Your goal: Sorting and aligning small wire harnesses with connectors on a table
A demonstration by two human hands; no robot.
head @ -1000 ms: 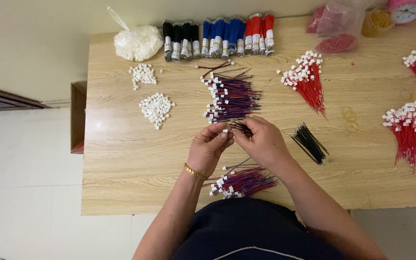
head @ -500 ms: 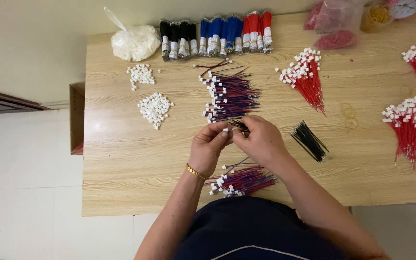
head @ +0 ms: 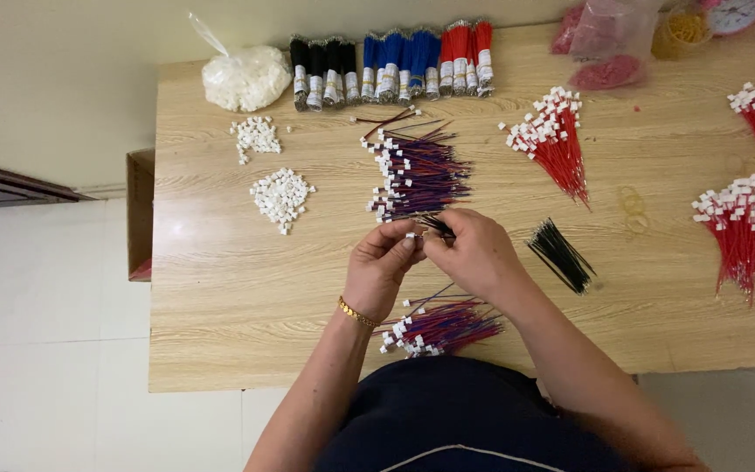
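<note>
From the head camera, both hands meet over the middle of the wooden table point(head: 220, 262). The left hand point(head: 380, 267) and the right hand point(head: 474, 253) touch at the fingertips. Between them they pinch a small white plug point(head: 412, 234) with thin dark wires point(head: 437, 225) coming out of it. The plug sits right where the two thumbs and first fingers come together. The wires stick out up and to the right, over the top of the right hand. Both hands are curled tight around this little piece. A gold bracelet point(head: 356, 312) is on the left wrist.

Just above the hands lies a big pile of red and blue wires point(head: 417, 170) with white ends. Just below the hands, near the table edge, lies a smaller bundle of red and blue wires point(head: 443, 325). To the right of the right hand is a bunch of black wires point(head: 561, 253). To the left are two little heaps of loose white plugs point(head: 280, 197). Along the far edge stand black, blue and red wire rolls point(head: 391, 63) beside a white bag point(head: 244, 77). Red wire bunches point(head: 557, 144) lie on the right side.
</note>
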